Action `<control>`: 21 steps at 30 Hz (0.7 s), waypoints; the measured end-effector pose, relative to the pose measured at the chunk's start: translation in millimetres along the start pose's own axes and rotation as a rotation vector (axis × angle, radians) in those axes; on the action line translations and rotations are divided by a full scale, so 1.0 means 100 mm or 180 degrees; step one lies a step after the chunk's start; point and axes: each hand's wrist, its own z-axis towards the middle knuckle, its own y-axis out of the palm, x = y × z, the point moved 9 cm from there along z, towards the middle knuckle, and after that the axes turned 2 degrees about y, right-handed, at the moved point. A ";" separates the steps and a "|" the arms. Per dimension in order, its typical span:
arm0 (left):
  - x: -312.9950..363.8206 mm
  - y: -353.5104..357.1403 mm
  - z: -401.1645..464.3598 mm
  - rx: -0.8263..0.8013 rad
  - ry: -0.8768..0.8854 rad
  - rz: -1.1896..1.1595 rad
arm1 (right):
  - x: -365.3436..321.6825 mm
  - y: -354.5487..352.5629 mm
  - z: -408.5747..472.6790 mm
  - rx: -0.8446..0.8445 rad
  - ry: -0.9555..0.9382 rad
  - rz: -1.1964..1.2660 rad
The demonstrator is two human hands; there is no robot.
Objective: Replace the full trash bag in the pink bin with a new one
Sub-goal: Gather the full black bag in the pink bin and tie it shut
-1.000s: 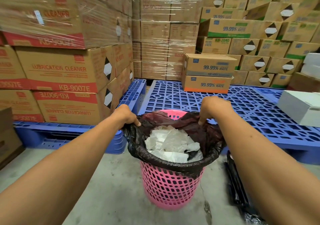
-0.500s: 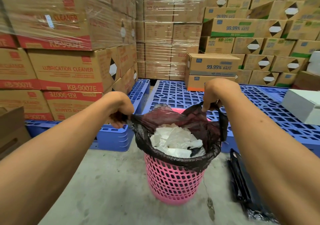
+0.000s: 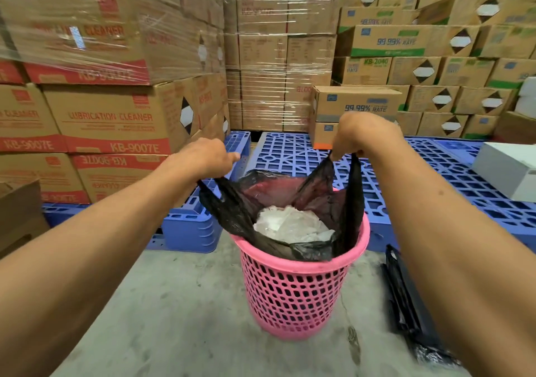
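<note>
Both hands (image 3: 207, 156) (image 3: 358, 133) pinch bag (image 3: 232, 208) edges, apparently clear of bin rim (image 3: 301, 266).

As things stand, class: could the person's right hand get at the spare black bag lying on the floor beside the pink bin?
Probably not yet. The right hand is shut on a handle of the full trash bag, which sits in the pink bin. The spare bag lies unobstructed on the floor under that forearm, so letting go should free it.
</note>
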 end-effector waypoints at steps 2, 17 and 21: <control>0.04 0.17 -0.02 -0.0185 0.0239 0.1268 | 0.05 -0.10 0.03 0.0348 0.0129 0.0117; 0.57 0.96 0.04 -0.1289 -0.0768 -0.5716 | -0.84 0.55 -0.29 -0.1743 -0.1640 0.1702; 0.91 1.09 -0.02 -0.1452 -0.0307 -0.5964 | -0.94 0.71 -0.30 -0.2063 -0.1750 0.2172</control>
